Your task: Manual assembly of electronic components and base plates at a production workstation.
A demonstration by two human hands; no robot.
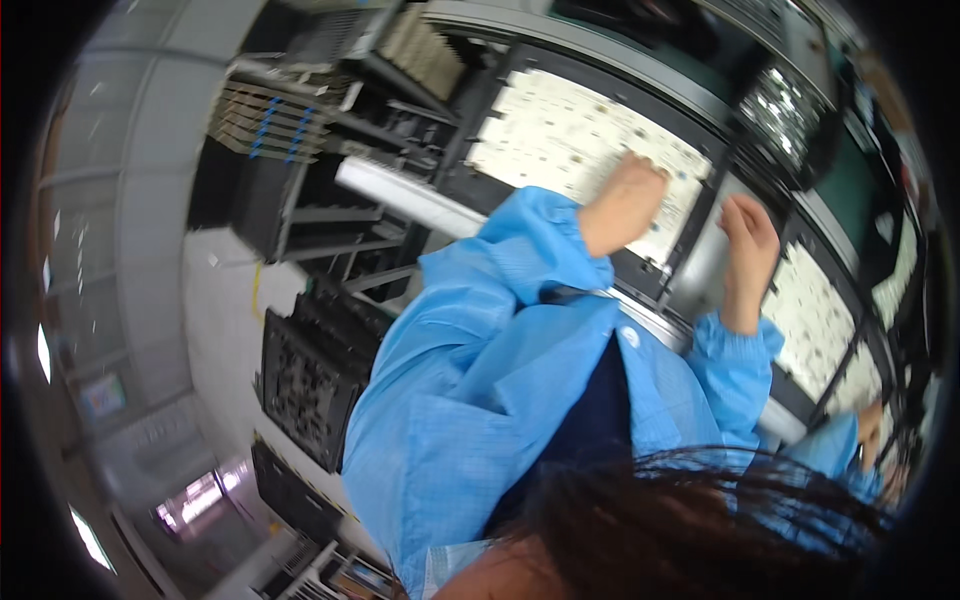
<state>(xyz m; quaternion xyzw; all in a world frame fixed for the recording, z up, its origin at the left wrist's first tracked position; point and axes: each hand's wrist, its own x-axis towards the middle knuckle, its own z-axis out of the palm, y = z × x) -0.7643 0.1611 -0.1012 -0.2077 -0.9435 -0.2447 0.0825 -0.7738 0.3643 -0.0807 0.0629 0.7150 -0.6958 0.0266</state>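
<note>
My left hand (628,203) is over a cream-white panel (545,130) dotted with small parts. Its fingers are bent down and together at the panel's surface, and what they hold, if anything, is hidden. A black frame (480,190) surrounds this panel. To the right, my right hand (750,250) is raised over a bare grey strip of the line (700,265), its fingers curled in. Whatever may be inside that hand cannot be made out. Light blue sleeves cover both my arms.
A dark bin of shiny small parts (785,115) stands beyond my right hand. Another cream panel (810,315) lies to the right, near a co-worker's hand (870,430). Racks with stacked boards (265,120) are at left; black trays (310,390) stand below them.
</note>
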